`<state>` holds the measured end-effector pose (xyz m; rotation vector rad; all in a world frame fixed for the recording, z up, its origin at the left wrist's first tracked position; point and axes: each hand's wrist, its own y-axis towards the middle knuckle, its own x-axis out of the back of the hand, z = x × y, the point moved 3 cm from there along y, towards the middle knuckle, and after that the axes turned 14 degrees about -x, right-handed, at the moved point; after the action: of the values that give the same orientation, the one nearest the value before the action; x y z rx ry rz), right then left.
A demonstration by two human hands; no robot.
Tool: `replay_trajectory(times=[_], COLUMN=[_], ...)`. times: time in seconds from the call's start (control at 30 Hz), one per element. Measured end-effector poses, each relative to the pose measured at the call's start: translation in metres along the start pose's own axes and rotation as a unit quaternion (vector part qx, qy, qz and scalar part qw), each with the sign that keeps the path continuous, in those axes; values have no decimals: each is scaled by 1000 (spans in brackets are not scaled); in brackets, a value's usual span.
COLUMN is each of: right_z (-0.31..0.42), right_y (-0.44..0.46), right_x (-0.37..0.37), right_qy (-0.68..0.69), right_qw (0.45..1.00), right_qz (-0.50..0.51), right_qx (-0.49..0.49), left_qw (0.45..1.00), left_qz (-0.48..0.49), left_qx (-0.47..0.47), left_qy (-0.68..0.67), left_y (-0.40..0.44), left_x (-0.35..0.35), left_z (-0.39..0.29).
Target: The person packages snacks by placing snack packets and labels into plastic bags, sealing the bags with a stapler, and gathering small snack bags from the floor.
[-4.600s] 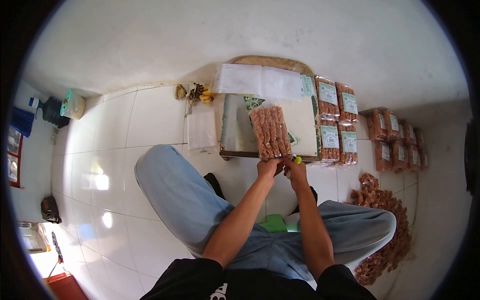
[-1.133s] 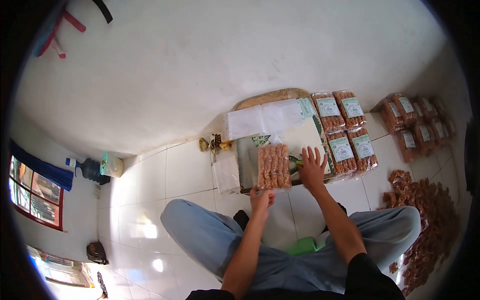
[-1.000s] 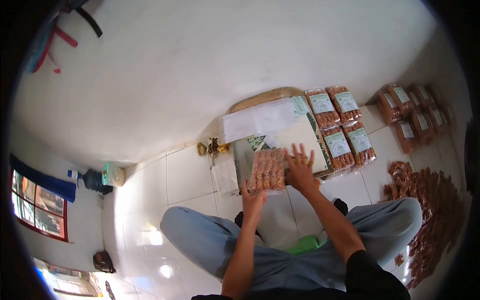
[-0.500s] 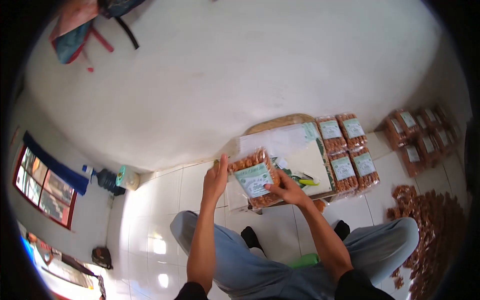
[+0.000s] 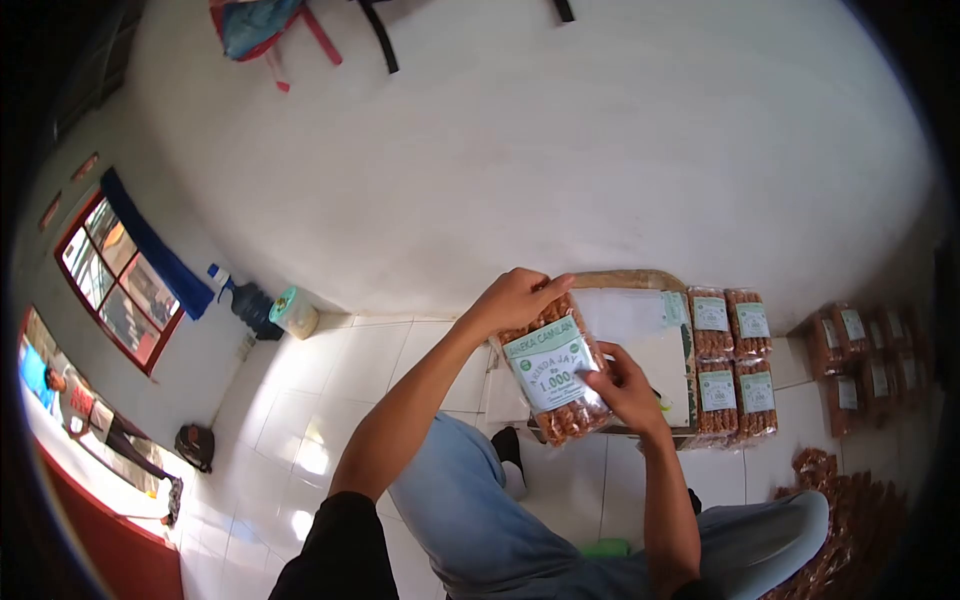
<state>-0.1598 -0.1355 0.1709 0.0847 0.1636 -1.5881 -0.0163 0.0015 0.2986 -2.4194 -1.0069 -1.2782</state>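
Note:
A clear pack of brown snack sticks (image 5: 552, 368) with a green and white label facing up is held tilted above the low table's near left part. My left hand (image 5: 522, 298) grips its top edge from the upper left. On the pack's right side, my right hand (image 5: 628, 388) has its thumb on the label and its fingers at the edge. Behind the pack, the table (image 5: 660, 360) carries white plastic sheets (image 5: 622, 308) and green labels (image 5: 674, 308). Part of a yellow-green tool (image 5: 661, 402) shows just right of my right hand.
Several labelled packs (image 5: 716, 390) stand in two rows at the table's right. More packs (image 5: 880, 375) are stacked by the right wall, with a heap of small brown packets (image 5: 850, 525) below. A water jug (image 5: 252, 308), a tub (image 5: 294, 312) and a backpack (image 5: 195, 447) are left; a person (image 5: 85, 405) is beyond the doorway.
The pack has been turned from its plain side to its labelled side and raised towards the camera. My left hand has moved to its top edge; my right hand has left the table and taken hold of it.

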Motion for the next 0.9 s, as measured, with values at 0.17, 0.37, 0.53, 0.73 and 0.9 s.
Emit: replay_trajectory(times=[0.17,0.37,0.53,0.73,0.9], right_z=[-24,-28,-46,-95,-196], right_y=[1,-3,-13,-43,-78], right_x=[25,21,57,161,229], right_qy=[216,262,270,253,282], right_qw=[973,961,944,856,833], right_qz=[58,-34,-175,-449,-473], right_qx=[-55,-85,-65,-41,-51], left_qw=[992,963,979,902,905], left_qz=[-95,-127,-20,407,394], left_qx=[-3,70,31,-63,-73], left_qy=[-87,-227,-198,128,144], left_y=[17,48,35,6,-12], left_x=[10,-15,-13,-58,-66], left_z=[34,80,91,116,93])
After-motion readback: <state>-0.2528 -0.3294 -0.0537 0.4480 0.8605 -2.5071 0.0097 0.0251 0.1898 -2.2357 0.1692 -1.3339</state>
